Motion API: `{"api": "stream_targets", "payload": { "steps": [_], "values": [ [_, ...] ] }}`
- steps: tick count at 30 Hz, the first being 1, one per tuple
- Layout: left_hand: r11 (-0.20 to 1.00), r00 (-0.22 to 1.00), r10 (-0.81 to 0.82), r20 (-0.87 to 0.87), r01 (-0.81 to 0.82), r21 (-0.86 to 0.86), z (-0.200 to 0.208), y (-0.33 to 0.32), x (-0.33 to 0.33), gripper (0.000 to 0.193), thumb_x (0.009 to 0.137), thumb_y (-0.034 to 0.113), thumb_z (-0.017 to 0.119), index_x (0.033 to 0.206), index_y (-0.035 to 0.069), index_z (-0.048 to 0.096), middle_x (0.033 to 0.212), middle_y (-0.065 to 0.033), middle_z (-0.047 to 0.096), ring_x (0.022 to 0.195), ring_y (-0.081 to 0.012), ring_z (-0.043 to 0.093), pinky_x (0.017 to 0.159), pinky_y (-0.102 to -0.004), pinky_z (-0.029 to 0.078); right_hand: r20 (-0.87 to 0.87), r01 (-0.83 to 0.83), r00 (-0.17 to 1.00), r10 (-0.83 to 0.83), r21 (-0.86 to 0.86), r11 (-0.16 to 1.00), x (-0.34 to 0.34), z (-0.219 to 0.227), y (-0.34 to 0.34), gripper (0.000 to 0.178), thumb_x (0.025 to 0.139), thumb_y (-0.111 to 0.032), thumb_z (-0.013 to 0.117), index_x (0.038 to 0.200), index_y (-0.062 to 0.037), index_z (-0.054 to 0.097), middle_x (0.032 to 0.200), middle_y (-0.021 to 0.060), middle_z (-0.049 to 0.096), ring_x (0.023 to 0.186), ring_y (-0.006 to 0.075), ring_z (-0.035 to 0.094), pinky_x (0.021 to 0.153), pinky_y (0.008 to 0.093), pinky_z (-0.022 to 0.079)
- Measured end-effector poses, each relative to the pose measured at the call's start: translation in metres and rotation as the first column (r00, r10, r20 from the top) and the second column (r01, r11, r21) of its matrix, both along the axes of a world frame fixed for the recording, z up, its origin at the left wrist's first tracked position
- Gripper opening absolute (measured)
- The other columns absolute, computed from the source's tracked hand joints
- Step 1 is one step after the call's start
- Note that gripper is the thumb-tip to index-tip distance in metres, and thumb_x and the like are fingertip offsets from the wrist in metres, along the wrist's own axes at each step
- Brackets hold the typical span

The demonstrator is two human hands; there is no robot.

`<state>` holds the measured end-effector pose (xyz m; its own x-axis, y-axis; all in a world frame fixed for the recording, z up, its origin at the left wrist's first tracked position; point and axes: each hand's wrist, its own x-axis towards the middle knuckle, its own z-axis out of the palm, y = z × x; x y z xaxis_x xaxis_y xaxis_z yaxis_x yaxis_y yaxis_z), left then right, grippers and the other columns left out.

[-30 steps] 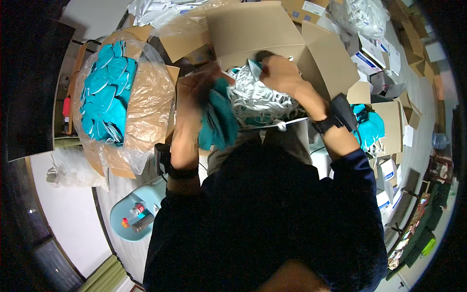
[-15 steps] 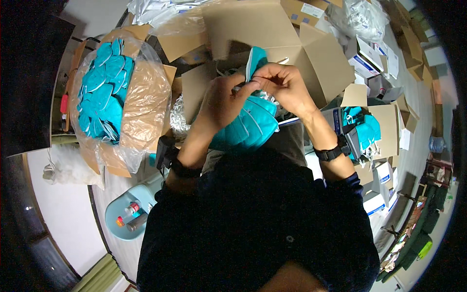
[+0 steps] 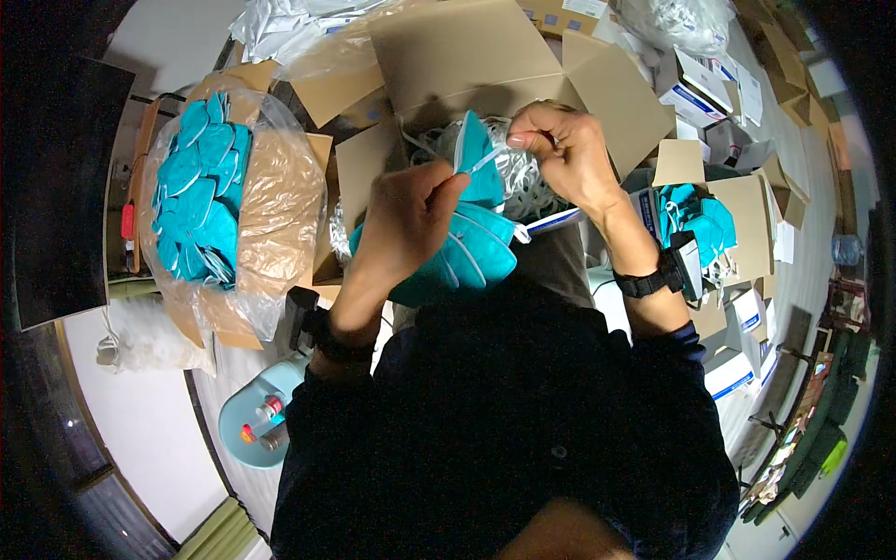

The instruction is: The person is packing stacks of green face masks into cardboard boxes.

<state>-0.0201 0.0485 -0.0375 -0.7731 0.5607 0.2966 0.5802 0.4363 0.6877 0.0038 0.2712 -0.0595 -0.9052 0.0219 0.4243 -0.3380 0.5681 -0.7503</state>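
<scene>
Pinching the upper right end of a narrow white strap (image 3: pixel 485 161), the thumb and forefinger of the right hand (image 3: pixel 560 154) were closed to a narrow grip; the left hand (image 3: pixel 411 215), thumb against curled fingers, was closed on the lower left edge of a teal mask (image 3: pixel 473 140); whether that thumb also trapped the strap could not be told.

The mask stood between the two hands, nearer the left, its pointed end upward and its long axis running away from the body; the strap crossed its face on a slant, rising from the left thumb to the right fingertips, and appeared taut.

Further teal masks (image 3: pixel 471 257) lay fanned and overlapping just below the left hand, toward the body; beyond both hands stood an open cardboard box (image 3: pixel 467 47), with a tangle of white straps (image 3: pixel 530 182) directly below the right hand.
</scene>
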Motion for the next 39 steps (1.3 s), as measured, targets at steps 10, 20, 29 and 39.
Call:
{"api": "stream_targets", "payload": {
  "steps": [10, 20, 29, 39],
  "values": [
    [0.992, 0.992, -0.126, -0.026, 0.126, -0.002, 0.011, -0.020, -0.013, 0.011, 0.083, 0.008, 0.063, 0.081, -0.002, 0.060, 0.078, -0.0175, 0.059, 0.072, -0.0355, 0.060, 0.063, -0.0380, 0.047, 0.420, -0.193, 0.891, 0.173, 0.007, 0.981, 0.008, 0.038, 0.013, 0.057, 0.073, 0.010, 0.062, 0.125, -0.0139, 0.061, 0.091, 0.0075, 0.066, 0.072, 0.0122, 0.057, 0.069, 0.0283, 0.050],
    [0.999, 0.969, -0.043, -0.242, 0.049, 0.018, -0.001, -0.015, -0.010, 0.009, 0.082, 0.008, 0.066, 0.090, 0.005, 0.066, 0.085, -0.0115, 0.062, 0.073, -0.0277, 0.062, 0.061, -0.0360, 0.049, 0.150, -0.314, 0.915, 0.375, -0.318, 0.895, 0.026, 0.027, -0.018, 0.050, 0.070, 0.007, 0.071, 0.119, -0.0041, 0.063, 0.102, 0.0066, 0.066, 0.083, 0.0128, 0.059, 0.077, 0.0277, 0.047],
    [0.986, 0.995, 0.018, -0.100, -0.001, 0.167, 0.000, -0.007, 0.008, 0.017, 0.076, 0.007, 0.072, 0.091, 0.005, 0.064, 0.080, -0.0099, 0.062, 0.069, -0.0267, 0.062, 0.060, -0.0342, 0.049, 0.128, -0.282, 0.899, 0.418, -0.562, 0.778, 0.024, -0.016, -0.033, 0.024, 0.080, 0.012, 0.060, 0.101, 0.0000, 0.066, 0.086, 0.0046, 0.065, 0.079, 0.0100, 0.060, 0.073, 0.0253, 0.048],
    [0.982, 0.948, 0.101, -0.301, -0.047, 0.181, 0.009, -0.048, -0.003, 0.011, 0.076, 0.000, 0.069, 0.085, 0.001, 0.062, 0.076, -0.0088, 0.061, 0.065, -0.0210, 0.059, 0.057, -0.0327, 0.046, 0.056, 0.081, 0.996, -0.064, -0.394, 0.916, 0.029, -0.008, 0.031, 0.003, 0.083, -0.002, 0.068, 0.080, -0.0009, 0.067, 0.075, 0.0033, 0.064, 0.067, 0.0078, 0.053, 0.060, 0.0232, 0.043]
  ]
}}
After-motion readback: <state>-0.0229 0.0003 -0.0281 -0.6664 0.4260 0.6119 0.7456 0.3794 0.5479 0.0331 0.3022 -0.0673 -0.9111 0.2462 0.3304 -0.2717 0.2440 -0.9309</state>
